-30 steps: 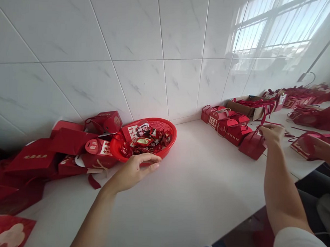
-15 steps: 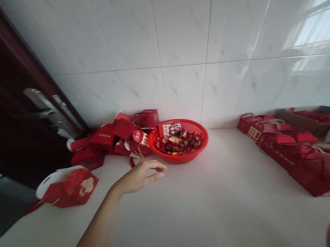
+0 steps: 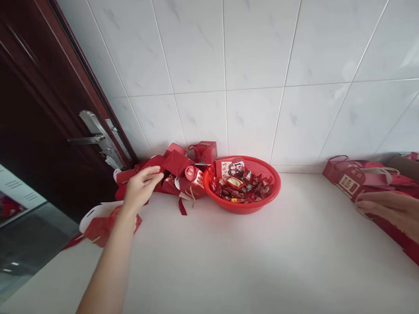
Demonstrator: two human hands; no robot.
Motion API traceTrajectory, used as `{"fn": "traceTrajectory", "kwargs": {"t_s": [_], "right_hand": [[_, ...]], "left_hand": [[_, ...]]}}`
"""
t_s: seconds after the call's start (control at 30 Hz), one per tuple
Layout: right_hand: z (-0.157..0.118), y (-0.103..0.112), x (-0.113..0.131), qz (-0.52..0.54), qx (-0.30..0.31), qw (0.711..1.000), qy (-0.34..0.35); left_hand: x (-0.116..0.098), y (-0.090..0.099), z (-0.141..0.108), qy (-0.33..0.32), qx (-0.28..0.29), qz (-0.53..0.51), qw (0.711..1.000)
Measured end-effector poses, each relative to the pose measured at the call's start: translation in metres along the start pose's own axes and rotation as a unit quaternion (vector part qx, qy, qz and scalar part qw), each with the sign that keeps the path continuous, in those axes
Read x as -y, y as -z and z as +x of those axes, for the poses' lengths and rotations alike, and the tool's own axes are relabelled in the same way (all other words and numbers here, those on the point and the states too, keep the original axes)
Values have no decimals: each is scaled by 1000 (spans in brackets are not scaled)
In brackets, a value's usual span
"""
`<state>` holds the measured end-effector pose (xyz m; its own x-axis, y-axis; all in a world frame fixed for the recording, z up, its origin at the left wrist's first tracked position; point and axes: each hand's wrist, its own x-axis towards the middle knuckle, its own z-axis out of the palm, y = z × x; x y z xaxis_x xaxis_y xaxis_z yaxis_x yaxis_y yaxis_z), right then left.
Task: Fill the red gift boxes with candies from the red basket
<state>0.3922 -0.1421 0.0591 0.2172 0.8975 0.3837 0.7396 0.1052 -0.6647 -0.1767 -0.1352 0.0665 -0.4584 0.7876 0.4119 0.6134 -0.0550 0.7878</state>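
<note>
My left hand (image 3: 142, 189) is over the left part of a pile of red gift boxes (image 3: 174, 164), its fingers loosely bent, with nothing visible in them. Whether it touches the boxes I cannot tell. My right hand (image 3: 394, 209) enters from the right edge, slightly blurred, fingers stretched out above a row of red gift boxes with handles (image 3: 345, 181); it hides part of them. Between the hands stands a round red plastic basket (image 3: 277, 183) holding wrapped candies (image 3: 244, 188) and a printed card (image 3: 231, 168).
A separate red box with a white flap (image 3: 102, 224) lies at the left, partly behind my forearm. The white tabletop (image 3: 243, 260) meets a tiled wall (image 3: 253, 117). A dark door with a metal handle (image 3: 95, 138) is at the left.
My view has turned left. My left hand has moved left, from in front of the basket to the pile of boxes. My right hand has come into view over the right-hand boxes.
</note>
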Motion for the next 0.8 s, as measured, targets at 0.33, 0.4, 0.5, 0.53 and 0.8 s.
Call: {"fn": "traceTrajectory", "kwargs": {"t_s": [0.33, 0.4, 0.5, 0.53, 0.8], "right_hand": [[-54, -125, 50, 174, 442, 872, 120], [-60, -133, 50, 173, 456, 864, 127], [-62, -139, 44, 185, 448, 868, 111], [-62, -141, 41, 196, 444, 868, 102], [-70, -151, 47, 343, 415, 842, 27]], "left_hand": [[-44, -76, 59, 56, 61, 274, 958], [-44, -76, 64, 52, 37, 262, 963], [-38, -62, 64, 9, -43, 200, 979], [-36, -55, 61, -15, -71, 165, 984], [-23, -49, -46, -81, 88, -323, 939]]}}
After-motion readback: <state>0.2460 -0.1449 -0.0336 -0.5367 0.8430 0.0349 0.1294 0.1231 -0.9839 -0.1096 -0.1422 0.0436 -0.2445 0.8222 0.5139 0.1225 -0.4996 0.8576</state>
